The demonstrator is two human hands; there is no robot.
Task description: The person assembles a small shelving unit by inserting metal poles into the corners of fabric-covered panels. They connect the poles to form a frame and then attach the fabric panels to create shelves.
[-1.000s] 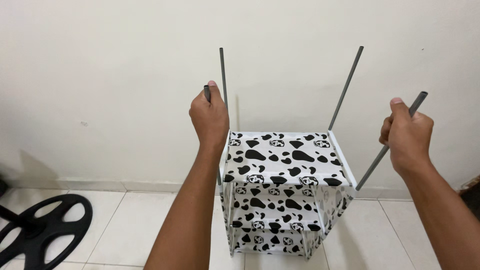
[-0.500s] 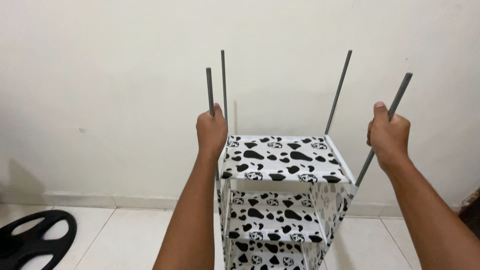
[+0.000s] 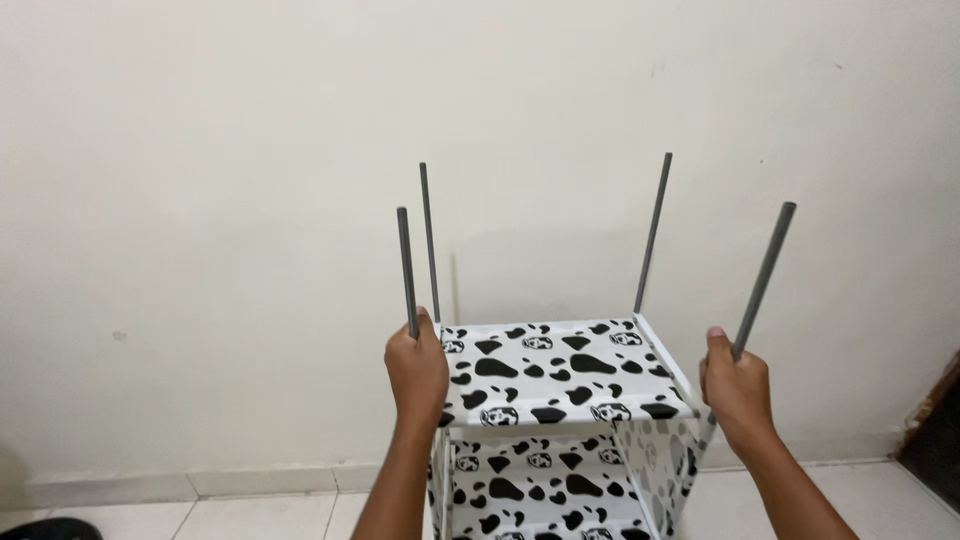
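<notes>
**A:** Where are your hands?

**B:** Your left hand [image 3: 418,368] is raised in front of you, forearm rising from the bottom edge, fist closed around the near left rod [image 3: 406,270]. The thumb lies up along the rod and the knuckles face you. Your right hand [image 3: 738,388] sits at about the same height on the other side, its forearm coming in from the lower right corner. It is clamped on the near right rod [image 3: 762,280], thumb tip uppermost.

**A:** How do the rods stand?

**B:** The left one is close to upright. The right one tilts outward, its top leaning to the right. Two more grey rods stand at the back: the far left rod [image 3: 429,240] just beside the one you hold, and the far right rod [image 3: 652,232] leaning slightly right. Neither hand touches those.

**A:** And the rack?

**B:** The rack [image 3: 555,375] is between your hands, close to the wall [image 3: 250,200]. Its top shelf is a flat white panel with black cow-like patches and a few small round motifs. Your left fist is at its front left corner, your right at its front right corner. A lower shelf [image 3: 540,485] in the same print shows underneath, and a side panel [image 3: 655,465] on the right looks paler, with grey spots.

**A:** Anything else?

**B:** A pale tiled floor [image 3: 250,515] with a skirting strip along the wall, and something dark at the right edge, too cut off to identify.
</notes>
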